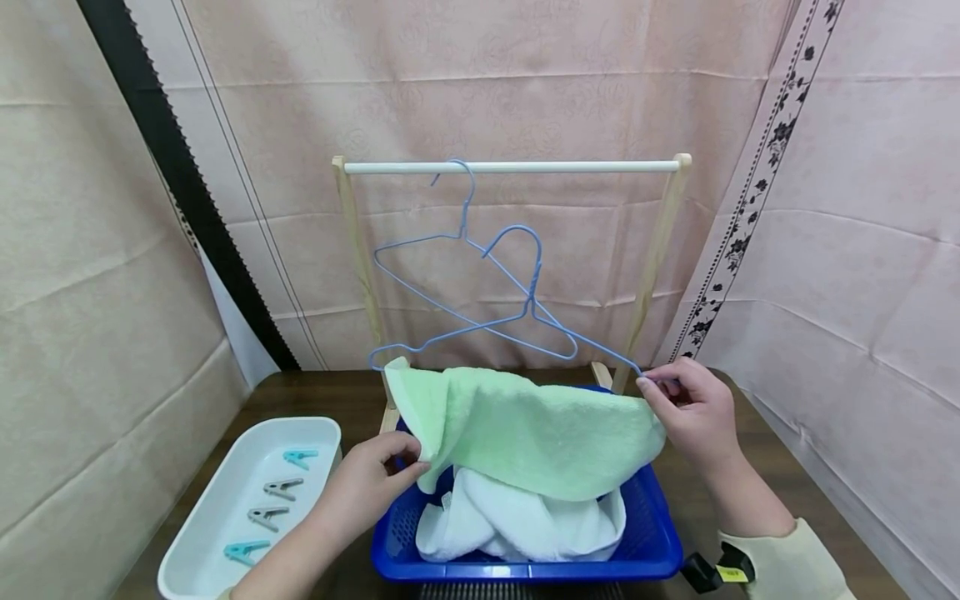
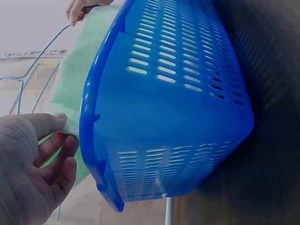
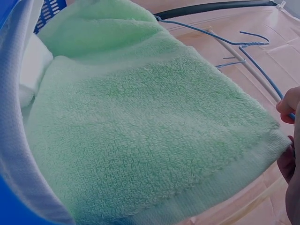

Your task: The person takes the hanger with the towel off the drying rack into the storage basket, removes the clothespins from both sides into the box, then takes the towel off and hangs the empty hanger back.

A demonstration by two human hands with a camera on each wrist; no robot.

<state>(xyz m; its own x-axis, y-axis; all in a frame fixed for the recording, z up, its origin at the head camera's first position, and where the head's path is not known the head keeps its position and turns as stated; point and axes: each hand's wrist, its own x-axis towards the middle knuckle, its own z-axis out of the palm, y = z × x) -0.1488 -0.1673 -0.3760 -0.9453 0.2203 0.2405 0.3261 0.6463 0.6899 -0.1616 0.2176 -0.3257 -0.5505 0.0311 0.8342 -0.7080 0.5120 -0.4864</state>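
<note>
A light green towel (image 1: 540, 433) drapes over the lower part of a blue wire hanger (image 1: 533, 292), above the basket. My left hand (image 1: 367, 483) pinches the towel's left edge between thumb and fingers; in the left wrist view the towel (image 2: 77, 75) hangs beside the basket's rim. With thumb and fingertips, my right hand (image 1: 697, 408) grips the hanger's right end, next to the towel's right side. The hanger's bottom bar is hidden by the cloth. In the right wrist view the towel (image 3: 140, 117) spreads wide, its hem reaching the right fingers.
A blue basket (image 1: 525, 572) beneath holds a white towel (image 1: 517, 517). Behind, a second blue hanger (image 1: 462, 221) hangs from a rack's white bar (image 1: 570, 167). At left stands a white tray (image 1: 210, 500) with teal clothespins (image 1: 246, 551) and grey clothespins (image 1: 264, 518).
</note>
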